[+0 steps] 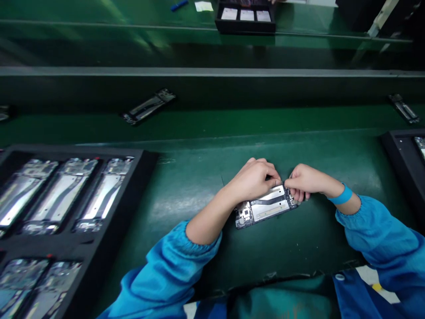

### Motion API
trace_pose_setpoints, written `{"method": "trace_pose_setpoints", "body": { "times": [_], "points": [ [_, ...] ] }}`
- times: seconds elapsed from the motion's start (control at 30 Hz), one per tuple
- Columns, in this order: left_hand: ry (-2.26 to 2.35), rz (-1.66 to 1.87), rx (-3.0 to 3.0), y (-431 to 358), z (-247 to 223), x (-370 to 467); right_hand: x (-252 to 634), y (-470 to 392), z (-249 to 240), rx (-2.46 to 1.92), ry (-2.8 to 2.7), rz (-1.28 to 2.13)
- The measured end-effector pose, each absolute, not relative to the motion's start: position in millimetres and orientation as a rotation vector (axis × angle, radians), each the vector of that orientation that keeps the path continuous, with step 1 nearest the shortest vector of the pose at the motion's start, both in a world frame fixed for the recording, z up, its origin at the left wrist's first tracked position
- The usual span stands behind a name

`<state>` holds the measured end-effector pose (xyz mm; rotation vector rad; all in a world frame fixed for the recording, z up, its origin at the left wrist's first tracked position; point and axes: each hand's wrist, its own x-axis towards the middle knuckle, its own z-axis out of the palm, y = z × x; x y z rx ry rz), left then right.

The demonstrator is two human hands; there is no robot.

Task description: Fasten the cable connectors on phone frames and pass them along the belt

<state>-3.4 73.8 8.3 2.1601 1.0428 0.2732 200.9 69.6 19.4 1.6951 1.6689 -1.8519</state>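
- Head view shows, at the far left, a black tray [139, 177] on the green bench [186, 195], with open phone bodies lying in its slots, side by side.
- Behind it, on the belt [232, 117], one more phone body [148, 106] lies alone, well apart from the hands.
- Left hand [254, 179] is in the middle of the bench. It is curled over the far edge of the open phone [265, 207], and its fingertips pinch at the upper right end. I cannot tell if there is a small part between them.
- The open phone lies flat on the bench, just in front of the person, a little tilted, with the right end further away. It has no back cover: a bright metal plate with a dark strip across it fills the middle, and small dark parts sit at both ends.
- Right hand [303, 181] meets the left hand at the same end, with fingers bent and closed on the corner of the phone. A blue band [342, 195] is on this wrist.
- Possible trouble, as I judge it: both hands press on one end only, so the phone may slide or lift at the near end; the thin parts at that corner may bend if the pinch is too strong.
- At the far right, another black tray [398, 155] is partly in view, and one more phone body [404, 108] lies on the belt.
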Motion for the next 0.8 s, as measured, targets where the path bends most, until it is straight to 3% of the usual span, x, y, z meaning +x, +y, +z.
{"method": "trace_pose_setpoints", "body": {
  "times": [0.67, 0.8],
  "points": [
    [1.501, 0.311, 1.933, 42.6, 15.9, 20.2, 200.8, 66.3, 18.7, 1.758, 1.701, -1.821],
    [1.557, 0.296, 2.008, 31.1, 16.6, 17.8, 210.3, 69.6, 19.1, 1.686, 1.768, -1.952]
  ]
}}
